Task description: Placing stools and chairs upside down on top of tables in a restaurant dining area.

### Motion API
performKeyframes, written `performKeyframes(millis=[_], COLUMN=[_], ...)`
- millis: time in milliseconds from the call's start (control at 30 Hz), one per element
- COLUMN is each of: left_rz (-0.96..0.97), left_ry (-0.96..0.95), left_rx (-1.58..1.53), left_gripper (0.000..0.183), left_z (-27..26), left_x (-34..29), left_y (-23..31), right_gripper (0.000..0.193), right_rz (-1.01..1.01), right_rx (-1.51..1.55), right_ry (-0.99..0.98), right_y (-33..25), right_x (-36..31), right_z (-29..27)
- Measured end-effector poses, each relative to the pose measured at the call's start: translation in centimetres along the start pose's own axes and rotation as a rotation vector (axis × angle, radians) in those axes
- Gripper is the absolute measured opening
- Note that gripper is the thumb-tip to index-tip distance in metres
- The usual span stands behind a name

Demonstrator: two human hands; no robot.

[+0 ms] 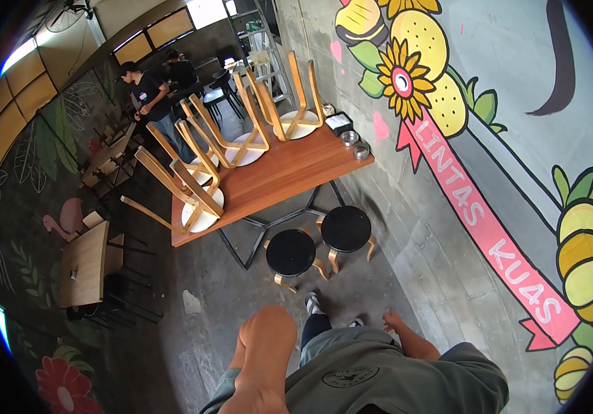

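Observation:
My left hand [269, 328] is raised in front of my body, its fingers hidden behind the wrist and forearm. Low at my right side hangs my right hand [393, 321], its fingers loosely curled with nothing visible in them. Ahead of me are two round stools with black seats, the left stool [291, 252] and the right stool [346, 229], upright on the floor and touched by neither hand. Beyond them is a long wooden table [275, 176]. Several pale-seated stools rest upside down on it, legs up, among them a near-left stool [203, 212] and a far stool [300, 126].
At the table's right end are two glass ashtrays [355, 145] and a dark box [338, 123]. A painted wall [448, 262] rises on my right. To the left is another wooden table [84, 265]. A person [148, 96] stands beyond the long table, near a stepladder [258, 41].

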State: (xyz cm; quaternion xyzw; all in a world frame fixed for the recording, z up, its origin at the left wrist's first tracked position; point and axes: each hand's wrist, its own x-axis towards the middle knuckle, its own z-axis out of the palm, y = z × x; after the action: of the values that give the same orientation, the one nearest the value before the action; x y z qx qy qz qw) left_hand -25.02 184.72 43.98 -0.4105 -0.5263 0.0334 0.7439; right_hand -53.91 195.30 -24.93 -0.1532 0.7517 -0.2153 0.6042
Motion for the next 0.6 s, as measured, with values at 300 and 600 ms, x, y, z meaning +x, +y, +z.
performKeyframes(millis=[300, 600], left_rz=[0.005, -0.004], left_ry=[0.048, 0.127], left_rx=[-0.095, -0.17], left_gripper=[0.007, 0.011], left_z=[0.9, 1.2], left_x=[-0.8, -2.0], left_y=[-0.7, -1.5], right_gripper=[0.041, 0.036], right_rz=[0.003, -0.039], right_rx=[0.031, 0.052], right_ry=[-0.011, 0.061], right_y=[0.2, -1.7], right_x=[-0.1, -0.2], right_z=[-0.4, -0.6])
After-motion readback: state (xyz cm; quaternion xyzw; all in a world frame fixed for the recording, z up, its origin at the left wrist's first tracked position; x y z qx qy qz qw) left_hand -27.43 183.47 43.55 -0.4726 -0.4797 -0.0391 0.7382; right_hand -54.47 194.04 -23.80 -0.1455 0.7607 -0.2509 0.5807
